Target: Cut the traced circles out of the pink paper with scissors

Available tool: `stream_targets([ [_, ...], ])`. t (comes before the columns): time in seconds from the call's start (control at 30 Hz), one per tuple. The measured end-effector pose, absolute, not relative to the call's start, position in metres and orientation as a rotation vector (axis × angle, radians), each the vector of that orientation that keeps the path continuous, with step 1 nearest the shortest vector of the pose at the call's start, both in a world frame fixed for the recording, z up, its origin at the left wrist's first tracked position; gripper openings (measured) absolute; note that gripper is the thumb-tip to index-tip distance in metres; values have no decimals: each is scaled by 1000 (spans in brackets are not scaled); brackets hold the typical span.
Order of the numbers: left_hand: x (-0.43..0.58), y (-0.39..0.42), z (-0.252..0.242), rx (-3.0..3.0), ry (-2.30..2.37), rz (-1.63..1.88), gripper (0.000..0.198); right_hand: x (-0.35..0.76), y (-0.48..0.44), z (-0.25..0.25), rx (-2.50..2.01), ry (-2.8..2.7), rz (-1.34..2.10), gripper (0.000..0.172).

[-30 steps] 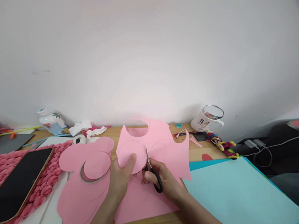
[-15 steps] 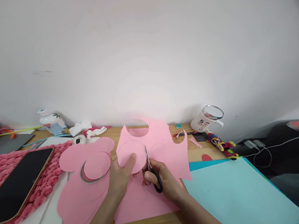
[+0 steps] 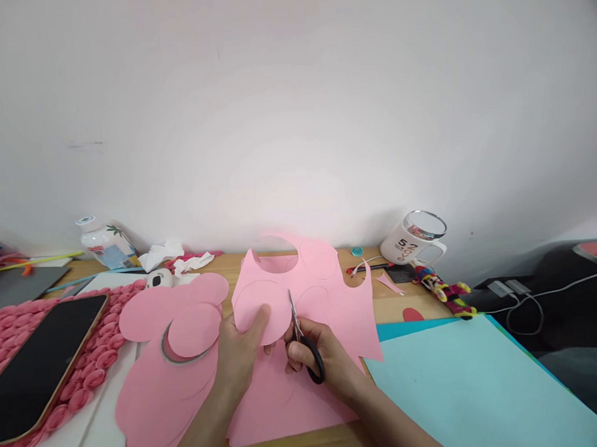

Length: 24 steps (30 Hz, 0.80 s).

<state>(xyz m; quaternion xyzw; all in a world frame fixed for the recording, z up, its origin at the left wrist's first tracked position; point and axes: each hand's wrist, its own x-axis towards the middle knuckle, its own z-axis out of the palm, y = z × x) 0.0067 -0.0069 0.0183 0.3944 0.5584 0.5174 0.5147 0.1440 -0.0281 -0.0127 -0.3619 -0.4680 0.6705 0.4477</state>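
Note:
My left hand (image 3: 242, 346) pinches a pink paper sheet (image 3: 356, 314), its thumb lying on a drawn circle that is partly cut round. In my right hand (image 3: 322, 349) are black-handled scissors (image 3: 313, 361), their blades pointing away from me at the circle's right edge. Cut-out notches and more pencilled circles show on the sheet. Beneath it lies another pink sheet (image 3: 293, 410). Left of my left hand, several cut pink paper circles (image 3: 194, 330) overlap in a pile around a tape-like ring.
A phone (image 3: 45, 363) rests on a pink rosette mat (image 3: 94, 377) at left. Against the wall stand a white bottle (image 3: 108, 245) and a mug (image 3: 412, 239). Light blue paper (image 3: 477, 381) covers the right side, near a small toy figure (image 3: 445, 292) and a white cable (image 3: 557, 293).
Almost nothing differs. The scissors' blades look slightly closer together along the circle's edge, and both hands keep their places.

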Motion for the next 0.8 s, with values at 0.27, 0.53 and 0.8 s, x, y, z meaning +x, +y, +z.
stream_targets([
  [0.27, 5, -5, 13, 952, 1330, 1244, 23, 144, -28, -11, -961, -1178, 1645, 14],
  [0.53, 4, -2, 14, 973, 1344, 1231, 25, 144, -28, -13, -962, -1204, 1631, 13],
  [0.8, 4, -3, 9, 1013, 1169, 1276, 24, 142, -29, -18, -950, -1211, 1625, 24],
])
